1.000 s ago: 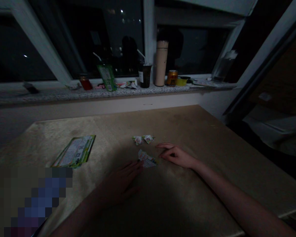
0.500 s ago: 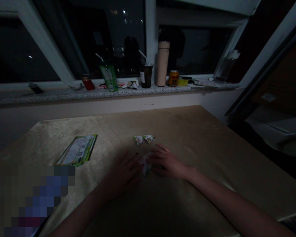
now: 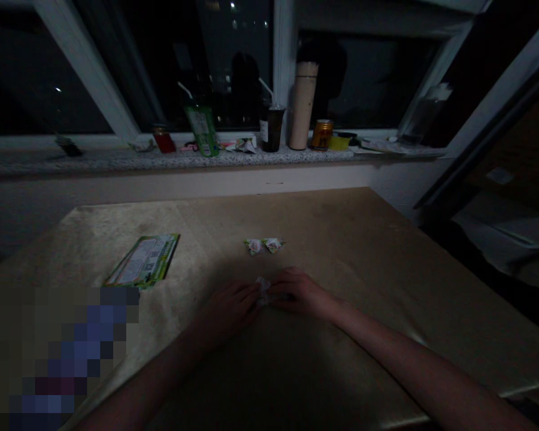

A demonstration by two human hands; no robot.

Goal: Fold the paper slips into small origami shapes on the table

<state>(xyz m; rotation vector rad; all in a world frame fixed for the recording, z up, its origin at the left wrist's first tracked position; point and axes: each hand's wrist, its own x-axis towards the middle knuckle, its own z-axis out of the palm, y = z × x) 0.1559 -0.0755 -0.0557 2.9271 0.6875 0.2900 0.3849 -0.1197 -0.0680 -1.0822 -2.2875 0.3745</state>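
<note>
A small printed paper piece (image 3: 264, 289) sits between my two hands near the middle of the tan table (image 3: 363, 251). My left hand (image 3: 230, 307) pinches its left side with curled fingers. My right hand (image 3: 296, 293) grips its right side, fingers bent over it. Most of the paper is hidden by my fingers. Two small folded paper pieces (image 3: 264, 245) lie side by side just beyond my hands, untouched.
A green printed leaflet (image 3: 144, 267) lies on the table's left. On the stone windowsill (image 3: 94, 160) stand a green drink carton (image 3: 202, 129), a dark cup with straw (image 3: 272, 126), a tall beige flask (image 3: 302, 105), an orange can (image 3: 321, 134) and a red jar (image 3: 163, 139). The light is dim.
Both hands have closed in on the paper piece that lay flat between them. It is now gathered up and pinched from both sides. The view has tilted slightly.
</note>
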